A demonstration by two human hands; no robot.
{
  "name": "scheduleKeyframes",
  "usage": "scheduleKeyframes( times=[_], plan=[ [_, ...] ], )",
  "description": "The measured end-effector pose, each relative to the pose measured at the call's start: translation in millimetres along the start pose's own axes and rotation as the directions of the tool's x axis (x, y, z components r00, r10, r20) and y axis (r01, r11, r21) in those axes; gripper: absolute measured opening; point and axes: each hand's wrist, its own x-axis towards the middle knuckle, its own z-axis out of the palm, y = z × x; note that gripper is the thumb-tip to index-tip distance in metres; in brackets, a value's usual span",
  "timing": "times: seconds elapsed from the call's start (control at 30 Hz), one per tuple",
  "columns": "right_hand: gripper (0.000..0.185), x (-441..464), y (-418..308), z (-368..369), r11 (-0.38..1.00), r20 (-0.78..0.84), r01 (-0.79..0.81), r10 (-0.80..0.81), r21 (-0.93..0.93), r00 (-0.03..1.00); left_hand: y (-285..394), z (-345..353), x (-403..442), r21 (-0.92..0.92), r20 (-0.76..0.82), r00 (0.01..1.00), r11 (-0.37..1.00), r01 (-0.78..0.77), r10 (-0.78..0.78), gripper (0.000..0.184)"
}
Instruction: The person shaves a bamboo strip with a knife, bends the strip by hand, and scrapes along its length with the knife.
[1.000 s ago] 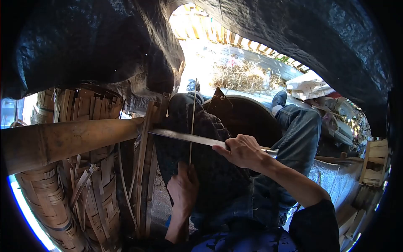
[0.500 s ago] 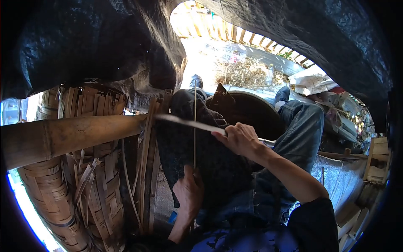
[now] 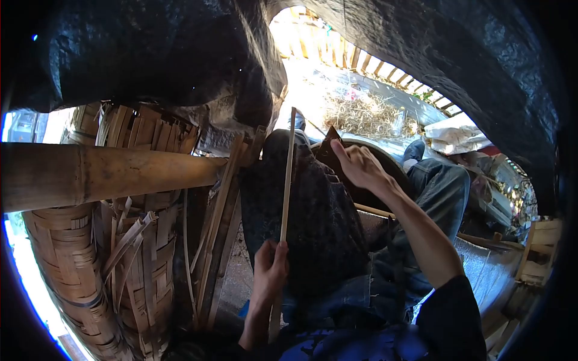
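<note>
My left hand [image 3: 271, 265] is closed around a long, narrow bamboo strip [image 3: 288, 192]. The strip stands nearly upright in view, its flat pale face showing and its far end beyond my knee. Part of it also runs below my fist. Off to the right, apart from the strip, my right hand [image 3: 364, 165] is raised with its thumb stretched up and its other fingers curled. No blade shows there now, and what the fingers hold, if anything, is hidden. Behind that hand is a dark round object [image 3: 394, 171] with a brown pointed piece [image 3: 330, 139].
A thick bamboo pole [image 3: 138, 174] juts in from the left above woven bamboo baskets [image 3: 66, 265] and split slats [image 3: 211, 240]. Dark sheeting [image 3: 150, 54] hangs overhead. Straw [image 3: 364, 114] and a white sack [image 3: 454, 132] lie farther off.
My right hand has moved up and right, away from the strip; the long thin blade it held across the strip is no longer visible. The strip now shows its wider face.
</note>
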Motion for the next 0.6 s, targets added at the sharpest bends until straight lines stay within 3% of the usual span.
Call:
scheduleKeyframes(
  times=[0.03, 0.07, 0.1, 0.13, 0.17, 0.23, 0.4, 0.47, 0.6],
  plan=[
    [0.068, -11.2, -6.4, -6.7, 0.867, -0.25, 0.228, -0.363, -0.443, 0.898, 13.5, 1.1, 4.3, -0.107, 0.068, 0.99, 0.985, 0.132, -0.125, 0.029],
    [0.068, -21.1, -14.7, -14.5, 0.864, -0.242, 0.238, -0.372, -0.445, 0.896, 17.2, 1.0, 11.1, -0.117, 0.067, 0.989, 0.984, 0.136, -0.129, 0.029],
    [0.068, -28.0, -28.1, -31.2, 0.99, -0.052, 0.143, -0.143, -0.001, 0.988, 19.0, 0.5, 18.0, -0.165, 0.132, 0.983, 0.976, 0.145, -0.124, 0.029],
    [0.067, -31.2, -39.8, -47.8, 0.911, 0.229, -0.097, 0.003, 0.401, 0.973, 18.4, 0.4, 22.1, -0.207, 0.197, 0.973, 0.965, 0.158, -0.117, 0.03],
    [0.067, -29.9, -50.5, -65.7, 0.911, 0.234, -0.102, 0.007, 0.399, 0.972, 16.3, 1.2, 23.9, -0.207, 0.202, 0.972, 0.965, 0.164, -0.122, 0.03],
    [0.066, -27.4, -67.7, -91.1, 0.739, 0.651, -0.515, 0.137, 0.435, 0.747, 12.8, 2.7, 26.8, -0.334, 0.229, 0.966, 0.922, 0.195, -0.122, 0.023],
    [0.068, -33.3, -68.1, -76.7, 0.807, 0.655, -0.457, 0.12, 0.373, 0.746, -3.1, -7.4, 16.1, -0.422, 0.297, 0.933, 0.849, 0.317, -0.201, 0.027],
    [0.066, -39.6, -67.0, -65.0, 0.845, 0.505, -0.346, 0.107, 0.407, 0.857, -5.2, -8.4, 9.4, -0.469, 0.308, 0.925, 0.81, 0.351, -0.222, 0.026],
    [0.064, -45.5, -64.0, -54.3, 0.886, 0.449, -0.259, 0.066, 0.384, 0.891, -8.7, -4.6, -1.0, -0.48, 0.291, 0.941, 0.824, 0.302, -0.175, 0.027]
  ],
)
